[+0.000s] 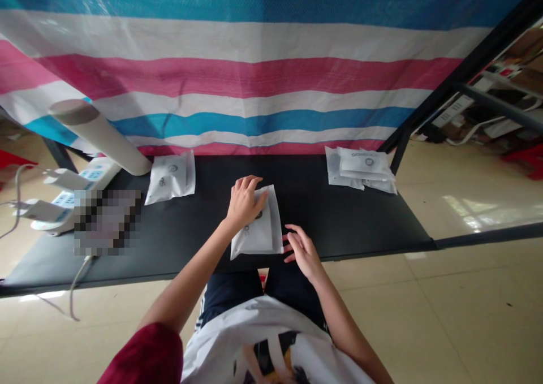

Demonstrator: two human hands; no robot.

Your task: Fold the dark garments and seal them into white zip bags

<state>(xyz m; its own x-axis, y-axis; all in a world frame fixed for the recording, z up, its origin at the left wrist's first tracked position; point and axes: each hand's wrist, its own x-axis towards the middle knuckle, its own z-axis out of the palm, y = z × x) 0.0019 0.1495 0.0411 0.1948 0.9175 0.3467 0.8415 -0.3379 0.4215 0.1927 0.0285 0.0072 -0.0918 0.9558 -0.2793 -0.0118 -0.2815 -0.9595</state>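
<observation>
A frosted white pouch (265,234) lies flat near the front edge of the black table (348,220). My left hand (245,199) rests on the pouch's upper left part, fingers spread flat on it. Beside the pouch's lower right corner is my right hand (301,249), fingers stretched out and touching that edge, holding nothing.
A stack of similar pouches (361,168) sits at the table's back right. More pouches (170,176) lie at the back left beside a cardboard tube (102,136). A power strip with plugs and cables (63,194) occupies the left end. A striped tarp (254,73) hangs behind.
</observation>
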